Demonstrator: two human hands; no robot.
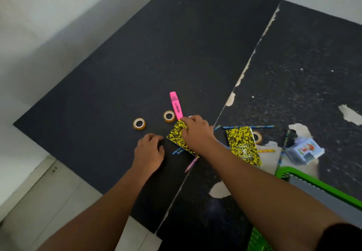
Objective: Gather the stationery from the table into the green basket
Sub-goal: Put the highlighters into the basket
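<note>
**Notebook lift may scatter pencils**

Head view: the right hand (195, 131) pinches the far edge of the left notebook (176, 135), which lies over blue pencils (177, 151). The left hand (149, 150) rests beside it, fingers loosely curled and empty. The green basket (313, 184) waits at the near right. A hasty lift could roll the pencils away.

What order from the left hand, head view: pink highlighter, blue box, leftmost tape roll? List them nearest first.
From the left hand:
1. Leftmost tape roll, just beyond the fingers.
2. Pink highlighter, farther back, rightward.
3. Blue box, far right.
</note>
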